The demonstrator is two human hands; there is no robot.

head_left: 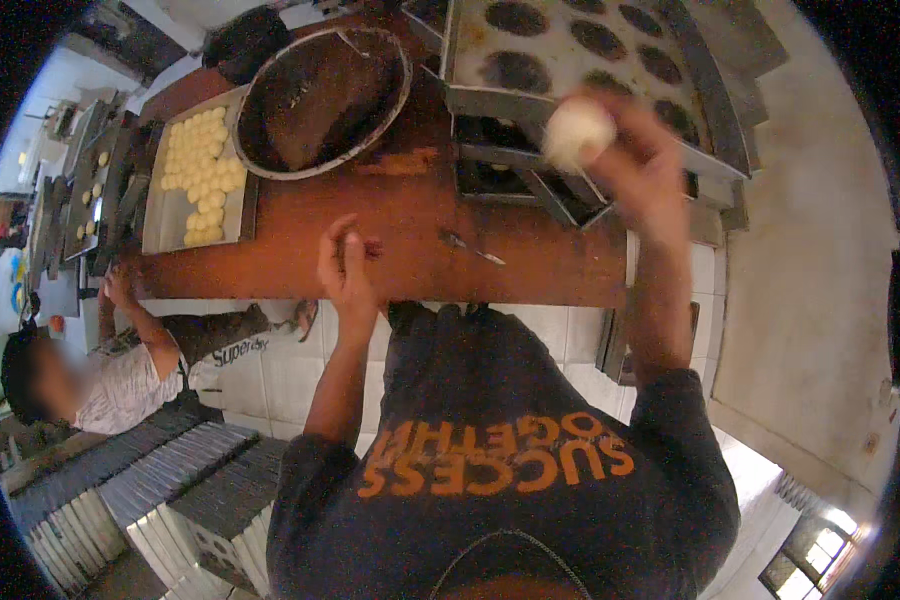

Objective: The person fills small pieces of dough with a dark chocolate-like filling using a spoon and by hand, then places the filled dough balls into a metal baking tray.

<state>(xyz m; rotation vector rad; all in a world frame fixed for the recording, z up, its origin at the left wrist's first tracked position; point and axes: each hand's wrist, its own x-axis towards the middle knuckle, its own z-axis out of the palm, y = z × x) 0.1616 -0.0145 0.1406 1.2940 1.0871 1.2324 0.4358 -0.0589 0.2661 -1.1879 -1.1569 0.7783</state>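
Note:
My right hand (642,165) is raised at the right over the near edge of a metal tray (560,100), its fingers closed around a pale dough ball (581,133). Motion blurs that hand slightly. On the pale surface of the tray are several dark round patches; whether they are hollows or lumps I cannot tell. My left hand (348,265) hovers by the table's near edge, fingers apart and holding nothing. A small thin tool (475,250), like a spreader or knife, lies to its right. Beyond it stands a large round basin (320,172) with a dark brown mass inside.
A metal tray of small yellow dough balls (205,165) sits left of the basin on the brown wooden table (370,225). More metal trays (570,205) are under the right one. At far left a person (135,375) works by other trays (95,180). Stacked pans (170,470) fill the lower left.

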